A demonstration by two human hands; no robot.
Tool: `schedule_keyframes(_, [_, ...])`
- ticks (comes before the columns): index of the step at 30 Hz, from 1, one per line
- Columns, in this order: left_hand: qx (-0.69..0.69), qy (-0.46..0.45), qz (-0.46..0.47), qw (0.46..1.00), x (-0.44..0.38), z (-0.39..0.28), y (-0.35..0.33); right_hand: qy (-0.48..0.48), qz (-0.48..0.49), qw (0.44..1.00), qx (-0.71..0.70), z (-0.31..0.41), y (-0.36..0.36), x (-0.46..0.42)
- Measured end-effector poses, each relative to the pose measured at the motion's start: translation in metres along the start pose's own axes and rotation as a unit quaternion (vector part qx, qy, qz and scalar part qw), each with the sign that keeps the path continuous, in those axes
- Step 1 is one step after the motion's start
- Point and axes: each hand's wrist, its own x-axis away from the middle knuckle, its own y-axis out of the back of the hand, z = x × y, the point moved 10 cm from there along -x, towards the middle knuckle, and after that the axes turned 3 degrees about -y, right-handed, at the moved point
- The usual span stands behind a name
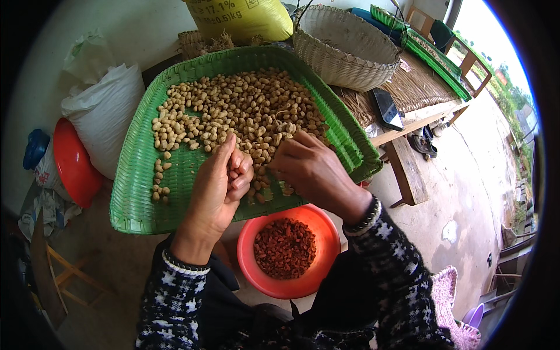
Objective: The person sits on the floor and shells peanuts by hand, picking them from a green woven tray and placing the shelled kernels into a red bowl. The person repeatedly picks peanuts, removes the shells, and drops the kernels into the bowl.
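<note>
A green woven tray (131,192) holds a heap of unshelled peanuts (245,100), with a few apart at its left side. Over the tray's near part, my left hand (218,188) is curled closed with the thumb up; something small and dark shows between its fingers, perhaps peanut kernels. My right hand (310,170) is bent down at the near right part of the heap, its fingertips bunched and partly hidden, so what they hold cannot be told. Below the tray's near edge, a red plastic basin (328,262) contains many reddish-brown pieces (285,248).
At the upper right, a wicker basket (341,57) and a smartphone (386,109) rest on a straw-covered wooden table (420,122). A yellow sack (240,22) stands behind the tray. White sacks (105,118) and another red basin (76,162) are at left.
</note>
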Motion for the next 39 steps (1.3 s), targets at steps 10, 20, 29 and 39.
schedule_keyframes(10, [-0.152,-0.029,-0.008,0.988,0.009,-0.007,-0.006,-0.067,-0.113,0.977,-0.168,0.002,0.031,-0.004])
schedule_keyframes(20, [-0.056,0.061,0.093,0.992,0.014,0.013,-0.024,-0.036,-0.165,0.965,-0.201,0.01,0.051,-0.001])
schedule_keyframes(29, [-0.081,0.033,0.086,0.992,0.013,0.009,-0.026,-0.01,-0.179,0.968,-0.174,0.014,0.056,-0.002])
schedule_keyframes(39, [-0.14,-0.032,0.05,0.988,0.014,0.0,-0.02,0.001,-0.156,0.979,-0.129,0.016,0.046,-0.001])
